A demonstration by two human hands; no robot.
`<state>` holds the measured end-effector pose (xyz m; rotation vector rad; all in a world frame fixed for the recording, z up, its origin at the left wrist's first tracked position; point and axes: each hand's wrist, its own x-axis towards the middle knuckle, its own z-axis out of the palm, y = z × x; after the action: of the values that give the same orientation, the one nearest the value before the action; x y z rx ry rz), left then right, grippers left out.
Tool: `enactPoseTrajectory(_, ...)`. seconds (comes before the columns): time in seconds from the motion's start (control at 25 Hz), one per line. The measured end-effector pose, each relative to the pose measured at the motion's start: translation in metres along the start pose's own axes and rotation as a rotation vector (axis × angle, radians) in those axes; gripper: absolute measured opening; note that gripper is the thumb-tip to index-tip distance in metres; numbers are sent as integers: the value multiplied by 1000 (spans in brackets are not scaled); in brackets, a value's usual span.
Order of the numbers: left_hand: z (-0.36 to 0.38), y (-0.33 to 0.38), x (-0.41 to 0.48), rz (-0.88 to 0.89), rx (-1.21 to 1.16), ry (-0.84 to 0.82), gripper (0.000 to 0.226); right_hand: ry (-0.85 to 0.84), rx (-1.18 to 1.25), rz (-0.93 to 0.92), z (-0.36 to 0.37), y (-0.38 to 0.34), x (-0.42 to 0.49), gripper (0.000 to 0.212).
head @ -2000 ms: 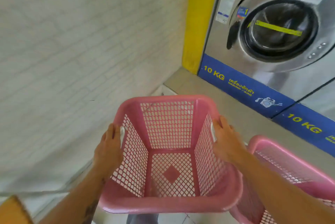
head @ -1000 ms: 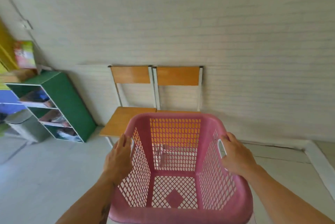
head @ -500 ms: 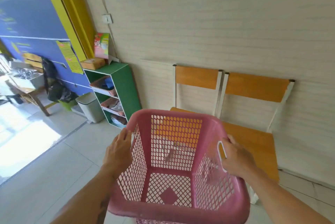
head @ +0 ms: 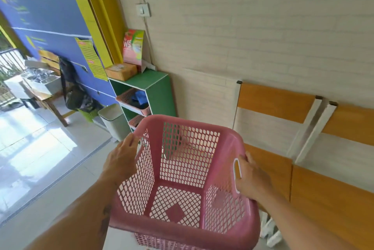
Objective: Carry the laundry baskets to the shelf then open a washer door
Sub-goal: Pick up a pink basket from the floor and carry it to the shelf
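A self-service laundry shop. At frame left, a green shelf (head: 159, 92) holds a detergent box (head: 133, 47) and baskets. Waiting chairs (head: 283, 128) line the right wall.

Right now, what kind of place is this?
Probably a self-service laundry shop, though no washer shows in this frame. Cues: the empty pink laundry basket carried in both hands, a detergent box on the green shelf, and wooden waiting chairs along the wall.
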<state>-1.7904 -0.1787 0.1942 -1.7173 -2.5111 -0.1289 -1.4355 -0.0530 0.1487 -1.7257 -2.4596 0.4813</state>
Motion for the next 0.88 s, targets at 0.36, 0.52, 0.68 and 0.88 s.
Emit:
enactPoseTrajectory(0.36,96,-142,209,179,-185,-112,81,5,-11,207,71,-140,132,65)
enactPoseTrajectory(0.52,153,-161,269,210,-278,-209,94,-47,-37,343,107,-163,177,80)
enactPoseTrajectory(0.68,254,-158,309,210,-275,-269,96,-48,-71,436,183,-151,236,84)
enactPoseTrajectory(0.88,395,-152,337,187,-321,-277,97,-43,-73,540,298,-116,292,99)
